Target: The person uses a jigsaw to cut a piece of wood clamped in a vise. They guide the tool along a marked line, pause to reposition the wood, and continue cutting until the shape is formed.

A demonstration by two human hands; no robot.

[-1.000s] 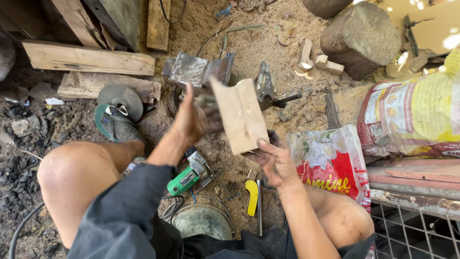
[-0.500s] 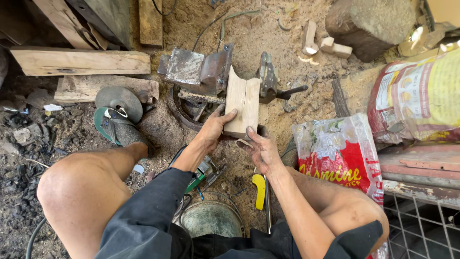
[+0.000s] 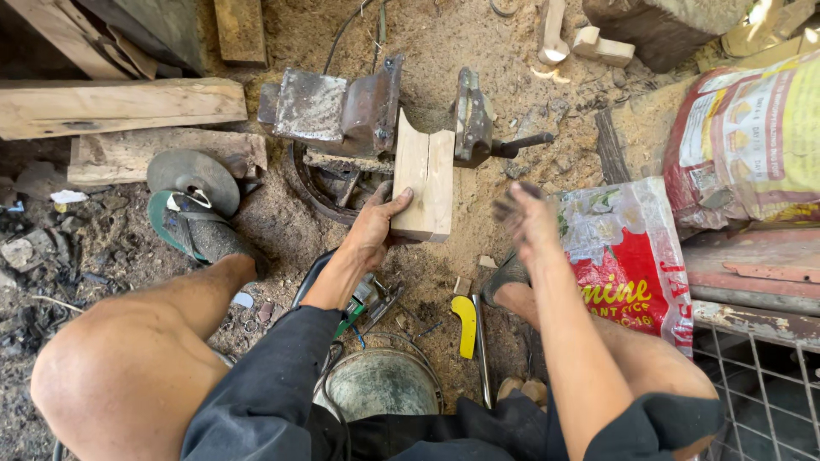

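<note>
Head view: we look down past our knees at sandy ground, with a wooden block standing between the jaws of a bench vise.
Nearest us: a round metal pail (image 3: pixel 380 386) sits between our legs, well behind the grip; a yellow-handled tool (image 3: pixel 465 326) lies just past it, and a green power tool (image 3: pixel 363 300) shows under our left forearm.
Left hand (image 3: pixel 373 229): we clamp the wooden block (image 3: pixel 424 175) at its near lower corner, thumb on the face and the other fingers behind it, out of sight.
Right hand (image 3: pixel 525 224): blurred, fingers spread apart, holding nothing; it hovers beside the grip, between the block and a red and white printed sack (image 3: pixel 628 256).
Block position: its far end stands in the gap between the jaws of the rusty vise (image 3: pixel 376 107); we cannot tell whether the jaws bite it.
Vise handle (image 3: pixel 521 143): it juts out beyond the free hand, on the side away from the grip.
Doing it well: we judge that the block should sit square and deep in the gap, our left hand steadying it low and clear of the jaws, while the handle is turned until it is firmly gripped.
Far side: planks (image 3: pixel 120 107) and a green sandal (image 3: pixel 192 226) lie well off to the grip's left.
</note>
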